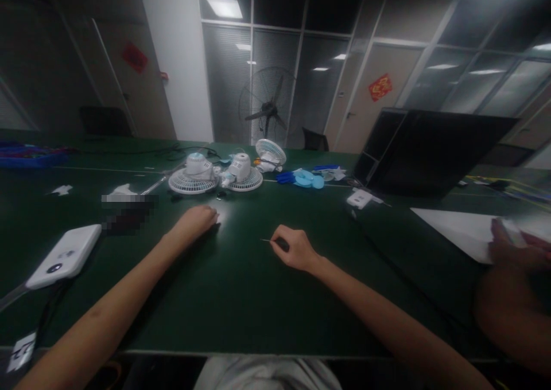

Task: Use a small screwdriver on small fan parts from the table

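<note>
My right hand (295,248) is above the green table, thumb and forefinger pinched on a thin pin-like piece (266,240) whose tip points left. Further left, my left hand (198,219) rests low over the table with its fingers bent together. Whatever its fingertips hold, if anything, I cannot make out. Just beyond it are some tiny dark and shiny bits (221,196). Behind those, two white fans (196,175) (243,172) lie face down, and a third white fan (270,153) stands tilted beside them.
Light-blue fan blades (309,179) and blue gloves (286,177) lie right of the fans. A white device (66,258) is at left, another white box (361,199) at right. A black monitor (434,152) stands behind. Another person's hand (514,244) works over a white sheet (456,229).
</note>
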`<state>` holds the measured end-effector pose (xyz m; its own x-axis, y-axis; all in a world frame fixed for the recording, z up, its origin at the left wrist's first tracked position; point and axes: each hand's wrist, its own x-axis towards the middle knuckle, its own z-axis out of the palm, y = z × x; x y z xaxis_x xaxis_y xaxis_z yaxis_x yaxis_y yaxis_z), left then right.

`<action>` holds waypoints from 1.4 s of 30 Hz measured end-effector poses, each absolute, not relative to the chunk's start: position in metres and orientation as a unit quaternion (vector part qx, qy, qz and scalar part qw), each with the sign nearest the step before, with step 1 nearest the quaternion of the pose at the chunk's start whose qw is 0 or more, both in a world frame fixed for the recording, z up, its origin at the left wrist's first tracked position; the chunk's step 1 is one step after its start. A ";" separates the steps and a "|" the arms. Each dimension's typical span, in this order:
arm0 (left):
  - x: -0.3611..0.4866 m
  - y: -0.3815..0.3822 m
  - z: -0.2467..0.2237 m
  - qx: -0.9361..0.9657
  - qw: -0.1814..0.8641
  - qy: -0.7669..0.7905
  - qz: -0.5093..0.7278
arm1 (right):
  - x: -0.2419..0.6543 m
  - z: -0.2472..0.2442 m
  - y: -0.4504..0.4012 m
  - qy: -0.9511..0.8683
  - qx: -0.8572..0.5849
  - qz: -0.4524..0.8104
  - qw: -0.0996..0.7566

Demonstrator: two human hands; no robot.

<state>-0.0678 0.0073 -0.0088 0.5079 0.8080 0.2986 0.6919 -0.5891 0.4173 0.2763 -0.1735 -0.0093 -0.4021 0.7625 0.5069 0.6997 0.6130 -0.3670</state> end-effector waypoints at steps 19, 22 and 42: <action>-0.040 -0.009 -0.016 0.870 0.104 0.423 0.231 | 0.274 -0.007 -0.175 -0.839 -0.444 0.048 0.310; -0.037 -0.013 -0.013 0.882 0.118 0.395 0.229 | 0.273 -0.007 -0.174 -0.840 -0.447 0.050 0.304; 0.011 -0.082 -0.010 0.897 0.314 0.218 0.224 | 0.272 -0.002 -0.174 -0.846 -0.455 0.024 0.278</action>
<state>0.0110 -0.0816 -0.0100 0.8044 0.5321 0.2641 0.2512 -0.7076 0.6605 0.2720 -0.1741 -0.0024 -0.4320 0.7823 0.4486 0.7556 0.5856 -0.2935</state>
